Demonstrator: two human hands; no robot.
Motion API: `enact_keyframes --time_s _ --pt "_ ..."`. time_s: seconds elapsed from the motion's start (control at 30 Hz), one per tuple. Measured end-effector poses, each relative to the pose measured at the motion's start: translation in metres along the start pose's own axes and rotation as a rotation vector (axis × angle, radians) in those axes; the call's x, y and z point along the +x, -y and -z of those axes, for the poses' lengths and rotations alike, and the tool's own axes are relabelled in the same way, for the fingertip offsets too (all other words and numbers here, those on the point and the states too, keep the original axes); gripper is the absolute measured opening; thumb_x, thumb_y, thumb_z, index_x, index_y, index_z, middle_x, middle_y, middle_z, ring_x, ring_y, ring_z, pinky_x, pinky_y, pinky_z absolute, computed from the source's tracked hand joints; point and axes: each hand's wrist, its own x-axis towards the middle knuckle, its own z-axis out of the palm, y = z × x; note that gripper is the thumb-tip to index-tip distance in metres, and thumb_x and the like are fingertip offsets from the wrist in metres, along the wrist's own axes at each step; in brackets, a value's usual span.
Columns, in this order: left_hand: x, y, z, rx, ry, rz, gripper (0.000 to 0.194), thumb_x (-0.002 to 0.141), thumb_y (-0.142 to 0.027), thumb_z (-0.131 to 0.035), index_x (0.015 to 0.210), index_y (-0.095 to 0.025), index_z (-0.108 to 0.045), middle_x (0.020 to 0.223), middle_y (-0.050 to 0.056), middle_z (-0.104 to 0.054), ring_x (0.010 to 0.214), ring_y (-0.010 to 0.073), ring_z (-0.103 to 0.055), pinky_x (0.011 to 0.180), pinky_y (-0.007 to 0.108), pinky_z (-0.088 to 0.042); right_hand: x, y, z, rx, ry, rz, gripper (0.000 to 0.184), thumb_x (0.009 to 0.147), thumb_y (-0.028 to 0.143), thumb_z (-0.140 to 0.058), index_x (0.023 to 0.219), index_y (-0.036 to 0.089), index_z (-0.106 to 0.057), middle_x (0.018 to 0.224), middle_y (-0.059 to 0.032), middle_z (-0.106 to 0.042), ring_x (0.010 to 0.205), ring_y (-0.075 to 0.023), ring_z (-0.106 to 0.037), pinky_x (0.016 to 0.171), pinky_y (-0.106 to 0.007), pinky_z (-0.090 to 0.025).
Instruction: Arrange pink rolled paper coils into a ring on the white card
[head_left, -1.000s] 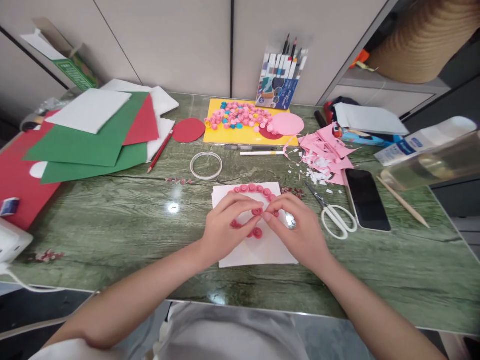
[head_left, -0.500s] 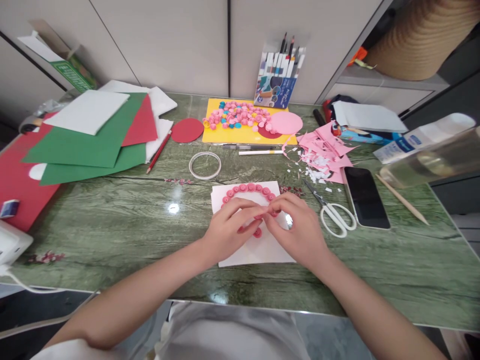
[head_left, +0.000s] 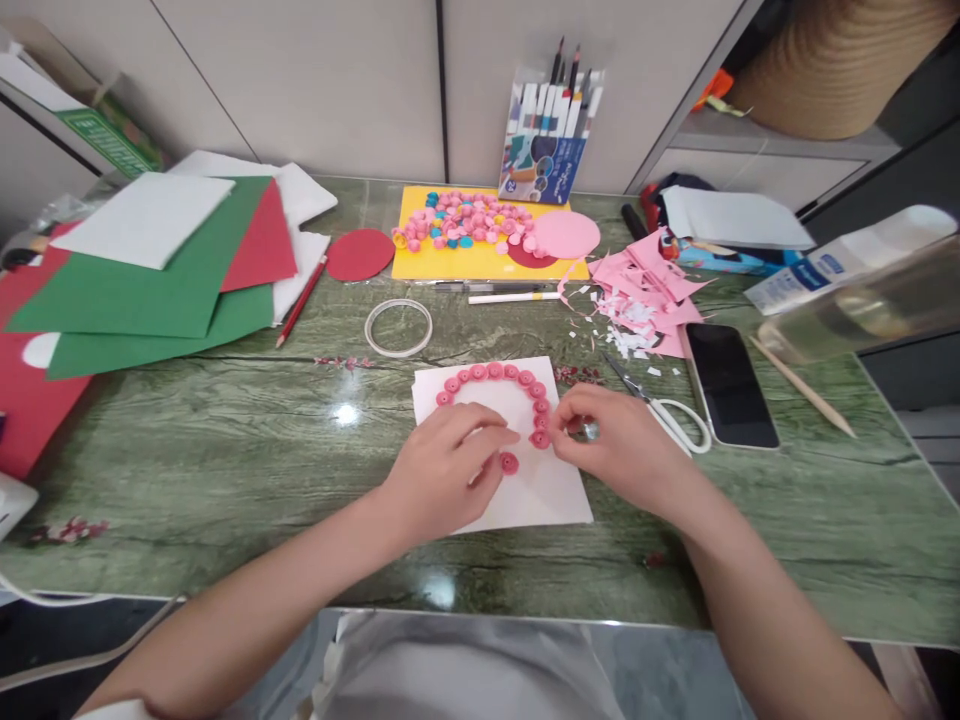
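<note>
A white sheet of paper [head_left: 551,500] lies before me, with an arch of pink rolled-paper coils [head_left: 478,372] on it. The arch runs from the upper left round to the right. My left hand [head_left: 450,465] hovers over the sheet's left part, fingers loosely bent and apart. Beside its thumb lies a single pink coil [head_left: 510,463], inside the arch's lower end. My right hand [head_left: 615,435] is at the sheet's right edge, thumb and forefinger pinched together close beside the lowest coil [head_left: 540,439] of the arch. Whether anything is between those fingertips is hidden.
Scissors [head_left: 679,425] and a phone [head_left: 731,385] lie to the right, near pink paper scraps [head_left: 652,285]. A tape roll [head_left: 399,328] sits beyond the sheet. Farther back, several coils rest on a yellow card [head_left: 450,268] by a marker pack [head_left: 551,150]. Green paper [head_left: 150,290] is stacked left.
My hands, together over the arch's right side half a second ago, have drawn apart. The right hand moved right and the left hand slightly left, uncovering the right-hand coils. The view shifted slightly.
</note>
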Motion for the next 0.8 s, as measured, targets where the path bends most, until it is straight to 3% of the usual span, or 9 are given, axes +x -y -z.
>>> enact_keyframes --time_s 0.1,0.2,0.8 --pt "-0.003 -0.005 0.001 0.162 0.223 -0.038 0.017 0.077 -0.009 -0.051 0.083 -0.016 -0.065 0.077 0.005 -0.060 0.069 0.0171 -0.053 0.061 0.032 -0.047 0.001 -0.004 -0.007 -0.119 0.032 0.041 0.011 0.073 0.021 -0.059 0.063 0.019 -0.059 0.078 -0.0019 -0.058 0.081 -0.0176 -0.055 0.075 -0.031 -0.043" --pt "-0.004 -0.010 0.000 0.267 0.316 -0.062 0.018 0.079 -0.011 -0.049 0.083 -0.016 -0.066 0.073 0.006 -0.058 0.065 0.0186 -0.049 0.058 0.033 -0.044 0.001 -0.006 -0.016 -0.217 0.016 0.091 0.012 0.075 0.021 -0.058 0.063 0.019 -0.060 0.081 -0.0039 -0.056 0.084 -0.0192 -0.054 0.079 -0.034 -0.043" --pt "-0.003 -0.010 -0.001 0.306 0.327 -0.079 0.015 0.081 -0.011 -0.049 0.078 -0.015 -0.064 0.070 0.004 -0.056 0.066 0.0181 -0.045 0.059 0.033 -0.040 0.001 -0.010 -0.024 -0.212 0.001 0.159 0.014 0.076 0.021 -0.059 0.062 0.018 -0.060 0.078 -0.0041 -0.053 0.081 -0.0185 -0.051 0.077 -0.035 -0.043"
